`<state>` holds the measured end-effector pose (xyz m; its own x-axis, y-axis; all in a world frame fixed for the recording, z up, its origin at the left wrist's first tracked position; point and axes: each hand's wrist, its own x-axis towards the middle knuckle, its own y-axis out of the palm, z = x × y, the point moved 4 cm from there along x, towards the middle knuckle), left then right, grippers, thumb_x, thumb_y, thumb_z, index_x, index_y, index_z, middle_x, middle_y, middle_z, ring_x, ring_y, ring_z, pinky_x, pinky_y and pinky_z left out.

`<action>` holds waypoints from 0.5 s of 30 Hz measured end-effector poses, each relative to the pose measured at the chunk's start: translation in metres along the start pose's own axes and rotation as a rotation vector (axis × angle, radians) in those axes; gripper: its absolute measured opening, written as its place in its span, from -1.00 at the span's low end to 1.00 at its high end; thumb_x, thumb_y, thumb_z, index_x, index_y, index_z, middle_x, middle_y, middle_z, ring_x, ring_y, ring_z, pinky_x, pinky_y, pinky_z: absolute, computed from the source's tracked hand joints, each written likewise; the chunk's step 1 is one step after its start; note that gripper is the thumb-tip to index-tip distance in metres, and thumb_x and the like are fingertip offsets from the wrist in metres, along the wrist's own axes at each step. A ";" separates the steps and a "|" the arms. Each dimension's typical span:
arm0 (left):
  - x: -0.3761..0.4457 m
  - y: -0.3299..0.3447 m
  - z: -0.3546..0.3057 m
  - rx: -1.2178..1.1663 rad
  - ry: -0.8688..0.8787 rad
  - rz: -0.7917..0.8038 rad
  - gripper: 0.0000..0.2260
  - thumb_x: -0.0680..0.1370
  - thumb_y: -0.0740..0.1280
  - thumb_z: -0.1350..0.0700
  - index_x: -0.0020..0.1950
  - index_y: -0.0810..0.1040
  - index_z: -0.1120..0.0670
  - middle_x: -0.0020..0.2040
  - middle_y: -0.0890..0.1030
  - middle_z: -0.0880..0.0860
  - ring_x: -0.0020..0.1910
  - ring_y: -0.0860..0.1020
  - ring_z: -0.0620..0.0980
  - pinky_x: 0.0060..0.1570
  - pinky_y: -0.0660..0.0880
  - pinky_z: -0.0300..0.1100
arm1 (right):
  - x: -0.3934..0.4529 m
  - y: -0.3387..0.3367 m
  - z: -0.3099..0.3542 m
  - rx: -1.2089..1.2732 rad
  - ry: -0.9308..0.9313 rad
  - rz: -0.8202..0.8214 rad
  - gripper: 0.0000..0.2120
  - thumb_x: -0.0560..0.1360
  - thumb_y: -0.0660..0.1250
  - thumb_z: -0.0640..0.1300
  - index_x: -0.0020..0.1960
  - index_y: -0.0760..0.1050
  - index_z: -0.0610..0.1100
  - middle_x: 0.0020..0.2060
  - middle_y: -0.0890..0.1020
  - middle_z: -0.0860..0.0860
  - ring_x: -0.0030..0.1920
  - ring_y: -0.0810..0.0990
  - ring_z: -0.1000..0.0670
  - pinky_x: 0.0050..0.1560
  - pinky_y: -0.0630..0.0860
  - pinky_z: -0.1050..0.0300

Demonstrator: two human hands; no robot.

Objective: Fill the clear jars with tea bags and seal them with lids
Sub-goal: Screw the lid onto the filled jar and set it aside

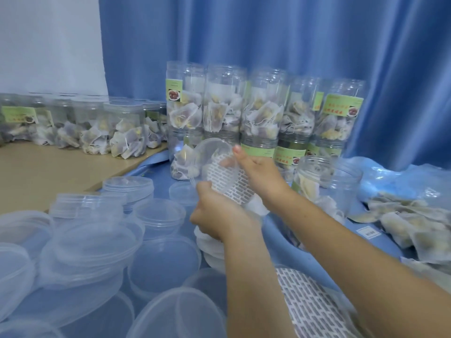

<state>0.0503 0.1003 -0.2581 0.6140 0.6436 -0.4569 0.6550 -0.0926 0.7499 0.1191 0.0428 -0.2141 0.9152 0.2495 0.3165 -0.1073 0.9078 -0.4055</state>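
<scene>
Honestly, left hand (214, 213) grips the patterned seal liners (231, 176), right hand (256, 172) pinches a clear lid (214, 154); I'd seat the liner flat before capping.

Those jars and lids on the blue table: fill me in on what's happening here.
A person is packing tea bags into clear jars. Both hands are raised: the left hand and right hand together hold a clear lid against a patterned liner disc. Filled jars are stacked two high by the curtain. One open jar stands partly filled, loose tea bags lie to its right, and spare lids are heaped on the left.
</scene>
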 end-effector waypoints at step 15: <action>-0.020 0.019 -0.002 0.223 0.098 0.350 -0.75 0.57 0.18 0.32 0.24 0.41 0.30 0.00 0.63 0.20 -0.24 0.66 0.10 -0.21 0.63 -0.09 | -0.071 -0.075 0.019 -0.184 -0.743 -0.405 -0.38 0.47 0.24 -0.47 0.41 0.29 0.01 0.13 0.62 0.01 0.09 0.56 0.15 0.08 0.41 0.47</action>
<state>0.0497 0.0876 -0.2342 0.7786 0.6122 -0.1380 0.5006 -0.4733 0.7248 0.0547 -0.0369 -0.1899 0.3710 0.1328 0.9191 0.2954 0.9215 -0.2523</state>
